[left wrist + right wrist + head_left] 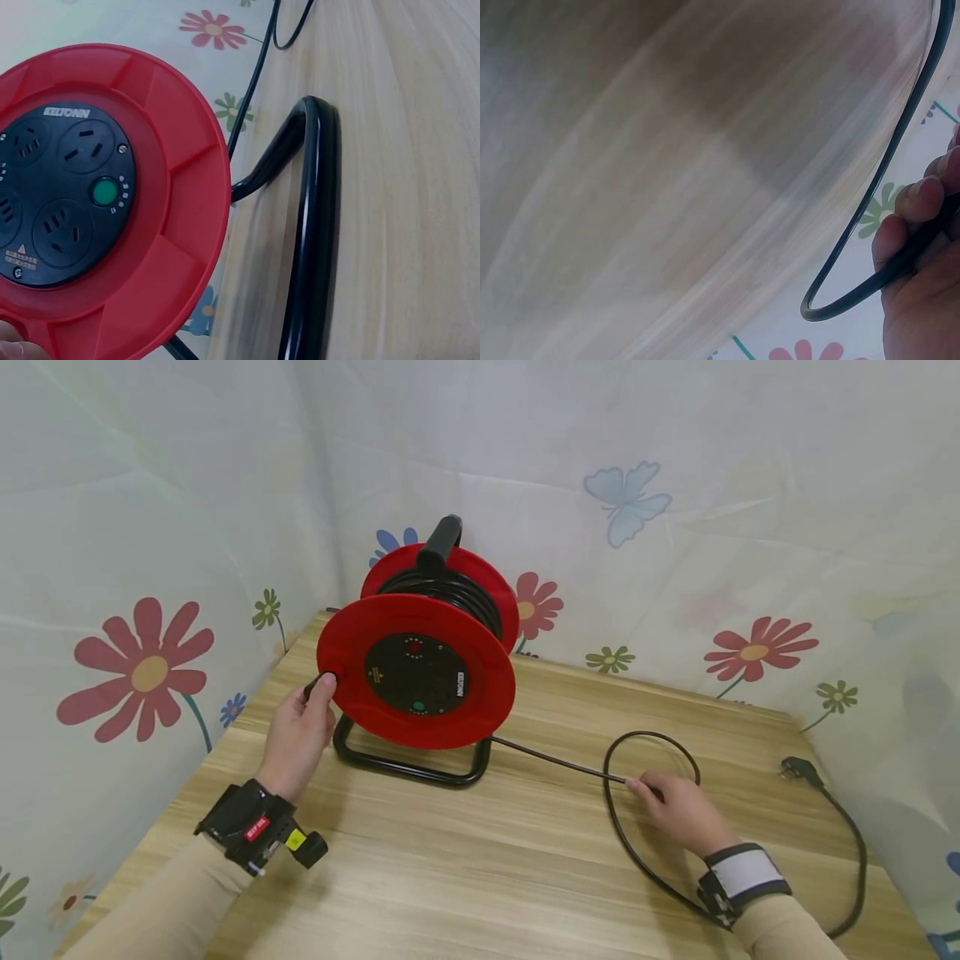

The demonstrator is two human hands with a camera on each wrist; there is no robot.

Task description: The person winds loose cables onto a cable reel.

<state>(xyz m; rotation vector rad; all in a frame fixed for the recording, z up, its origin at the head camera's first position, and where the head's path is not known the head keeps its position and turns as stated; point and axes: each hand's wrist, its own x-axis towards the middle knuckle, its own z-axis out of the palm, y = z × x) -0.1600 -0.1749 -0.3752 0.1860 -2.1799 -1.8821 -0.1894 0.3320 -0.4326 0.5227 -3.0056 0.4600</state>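
Observation:
A red cable reel (480, 693) stands upright on its black tube frame (412, 770), with black cable wound between its two discs. Its round black socket panel (67, 195) faces me. At the disc's left edge my left hand (297, 731) grips the small black crank knob (311, 687); only fingertips show in the left wrist view. From the reel's lower right the black cable (547, 757) runs out to my right hand (684, 810), whose fingers curl round it. Past that hand the cable loops on the table and ends in a plug (798, 769) at the right.
The reel stands on a wood-grain table (465, 868). A pale curtain (750, 510) printed with flowers and a butterfly hangs close behind and on both sides. The reel's black carrying handle (441, 545) rises above its discs.

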